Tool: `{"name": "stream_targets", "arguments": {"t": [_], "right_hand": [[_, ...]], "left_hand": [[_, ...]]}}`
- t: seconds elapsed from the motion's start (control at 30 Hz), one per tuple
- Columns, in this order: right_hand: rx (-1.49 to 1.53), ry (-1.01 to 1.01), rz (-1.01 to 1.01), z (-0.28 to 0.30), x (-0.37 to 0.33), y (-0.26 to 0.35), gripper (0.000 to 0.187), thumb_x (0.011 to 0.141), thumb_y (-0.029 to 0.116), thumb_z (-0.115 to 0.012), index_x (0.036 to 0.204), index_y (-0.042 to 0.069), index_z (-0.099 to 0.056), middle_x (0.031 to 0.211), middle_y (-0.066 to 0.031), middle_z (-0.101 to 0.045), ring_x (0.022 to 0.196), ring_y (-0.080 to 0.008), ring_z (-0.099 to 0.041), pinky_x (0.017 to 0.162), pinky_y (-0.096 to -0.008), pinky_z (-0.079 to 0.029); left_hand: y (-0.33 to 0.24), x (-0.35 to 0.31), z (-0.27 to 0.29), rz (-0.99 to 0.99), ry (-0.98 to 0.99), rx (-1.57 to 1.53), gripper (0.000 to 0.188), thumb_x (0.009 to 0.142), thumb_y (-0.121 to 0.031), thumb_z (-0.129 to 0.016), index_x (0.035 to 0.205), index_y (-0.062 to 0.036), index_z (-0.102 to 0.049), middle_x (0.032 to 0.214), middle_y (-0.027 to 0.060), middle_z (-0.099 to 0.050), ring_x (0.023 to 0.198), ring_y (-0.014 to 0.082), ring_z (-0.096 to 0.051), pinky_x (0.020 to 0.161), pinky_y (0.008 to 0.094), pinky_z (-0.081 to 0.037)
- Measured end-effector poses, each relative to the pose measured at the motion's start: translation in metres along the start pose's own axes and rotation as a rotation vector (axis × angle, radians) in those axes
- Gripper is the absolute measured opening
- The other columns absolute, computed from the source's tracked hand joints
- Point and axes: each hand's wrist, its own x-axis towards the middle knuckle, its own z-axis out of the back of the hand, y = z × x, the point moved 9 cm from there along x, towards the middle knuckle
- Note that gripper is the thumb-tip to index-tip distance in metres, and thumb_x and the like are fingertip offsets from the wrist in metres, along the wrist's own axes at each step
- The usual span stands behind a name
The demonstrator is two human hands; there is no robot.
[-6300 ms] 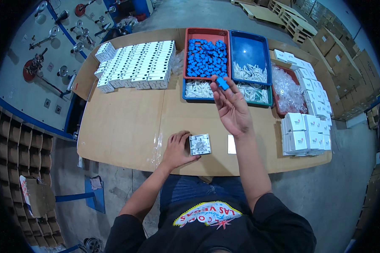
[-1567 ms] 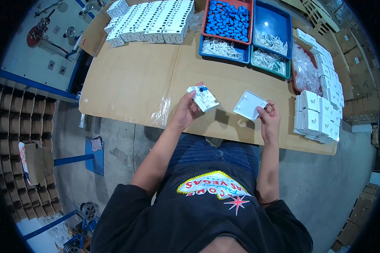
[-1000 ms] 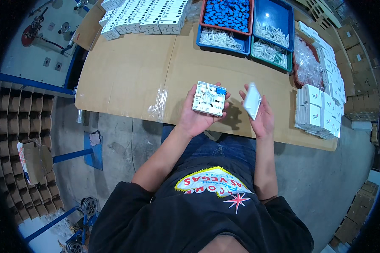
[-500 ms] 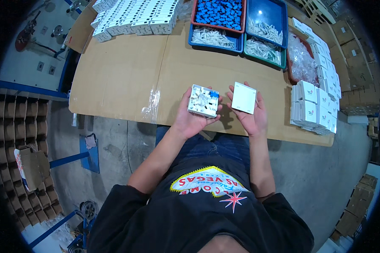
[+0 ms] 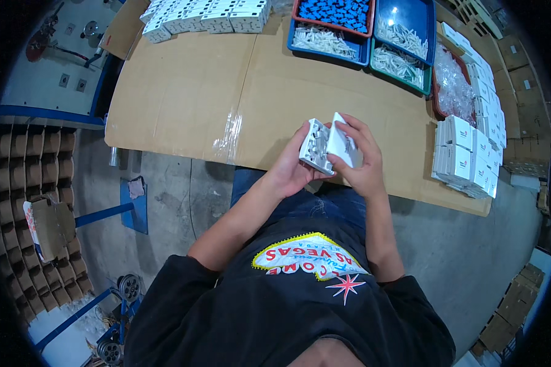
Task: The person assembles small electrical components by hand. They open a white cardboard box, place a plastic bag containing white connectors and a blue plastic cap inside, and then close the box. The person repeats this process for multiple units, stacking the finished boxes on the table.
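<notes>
Above the near edge of the cardboard-covered table (image 5: 183,110), my left hand (image 5: 289,165) is closed around a square white open-faced box (image 5: 313,147) with small parts inside. My right hand (image 5: 365,160) pinches a flat white square cover (image 5: 341,145) by its edges. Tilted, the cover stands at the box's right side and overlaps part of its open face, so the blue part inside does not show. Whether the two pieces touch cannot be made out.
White boxed units stand in rows (image 5: 208,17) at the far left and in stacks (image 5: 462,156) at the right edge. A red tray of blue pieces (image 5: 333,13), blue trays (image 5: 404,24) and a green tray (image 5: 400,68) of white pieces sit at the back. Clear plastic bags (image 5: 453,82) fill a red bin.
My hands have come together. The cover has moved left to the box and turned from facing up to a steep tilt. The box has tilted too, and the view has shifted slightly.
</notes>
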Motion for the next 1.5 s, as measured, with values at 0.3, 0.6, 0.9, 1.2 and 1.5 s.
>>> {"name": "stream_targets", "arguments": {"t": [0.3,0.6,0.9,1.2,1.5], "right_hand": [[-0.028,0.069,0.074,-0.018,-0.003,0.002,0.061,0.074,0.017,-0.086,0.132,0.009,-0.070,0.142,-0.0174,-0.059,0.129,-0.0337,-0.058,0.106,-0.0424,-0.048],[-0.024,0.074,0.083,-0.023,-0.005,0.003,0.060,0.074,0.019,-0.087,0.130,0.009,-0.072,0.142,-0.0179,-0.059,0.129,-0.0344,-0.058,0.107,-0.0436,-0.047],[-0.005,0.093,0.088,-0.025,-0.004,0.001,0.059,0.075,0.020,-0.087,0.131,0.010,-0.072,0.143,-0.0190,-0.058,0.130,-0.0361,-0.057,0.108,-0.0442,-0.047],[0.005,0.140,0.095,-0.032,-0.006,0.000,0.063,0.073,0.022,-0.089,0.133,0.014,-0.071,0.147,-0.0186,-0.054,0.135,-0.0365,-0.052,0.110,-0.0451,-0.044],[-0.049,0.160,0.117,-0.033,-0.005,0.005,0.062,0.073,0.022,-0.089,0.132,0.016,-0.072,0.145,-0.0176,-0.055,0.131,-0.0367,-0.054,0.110,-0.0459,-0.043]], "left_hand": [[-0.002,-0.009,-0.010,-0.033,-0.108,0.140,0.060,0.104,-0.066,-0.038,0.139,-0.0186,-0.053,0.116,0.0049,-0.066,0.104,0.0179,-0.067,0.083,0.0369,-0.055],[0.003,-0.007,-0.006,-0.019,-0.113,0.131,0.060,0.104,-0.065,-0.040,0.141,-0.0188,-0.052,0.122,0.0053,-0.065,0.110,0.0188,-0.065,0.088,0.0369,-0.053],[0.001,-0.008,-0.002,-0.042,-0.162,0.164,0.063,0.104,-0.065,-0.041,0.143,-0.0174,-0.050,0.126,0.0060,-0.064,0.115,0.0196,-0.064,0.094,0.0394,-0.053],[-0.005,-0.014,-0.011,-0.090,-0.203,0.199,0.067,0.104,-0.066,-0.038,0.152,-0.0189,-0.043,0.132,0.0069,-0.060,0.118,0.0191,-0.061,0.095,0.0362,-0.051],[-0.006,-0.010,-0.009,-0.152,-0.137,0.219,0.066,0.107,-0.063,-0.033,0.159,-0.0222,-0.035,0.142,0.0078,-0.053,0.128,0.0205,-0.055,0.100,0.0356,-0.049]]}}
